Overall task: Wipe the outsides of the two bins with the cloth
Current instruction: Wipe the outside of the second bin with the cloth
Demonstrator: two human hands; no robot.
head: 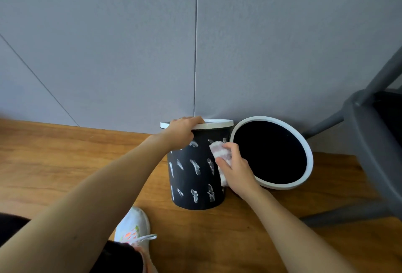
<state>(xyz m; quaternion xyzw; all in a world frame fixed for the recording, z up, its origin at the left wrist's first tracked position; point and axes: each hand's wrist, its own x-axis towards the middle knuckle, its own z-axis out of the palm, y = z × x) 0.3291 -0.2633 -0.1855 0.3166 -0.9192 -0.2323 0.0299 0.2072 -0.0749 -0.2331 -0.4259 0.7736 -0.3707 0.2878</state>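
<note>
Item: wiping of the first bin, in progress.

Nearest, at 6 o'clock: white shoe (132,227) on the wooden floor (65,164).

Right hand (236,169): fingers curled round the cloth (219,153), pressing it to the patterned bin (195,170) at its 3 o'clock side.

Left hand (181,132): fingers hooked over the white rim at 11 o'clock, steadying.

Second bin (272,153): touching the first at 3 o'clock, tilted, apparently unwiped.

Next move, judged: rotate the patterned bin, sweep the remaining wall.

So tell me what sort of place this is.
Probably a room in a home or office, seen at floor level: a wood-look floor, grey wall panels, two white-rimmed black bins against the wall and a grey chair frame beside them.
</note>
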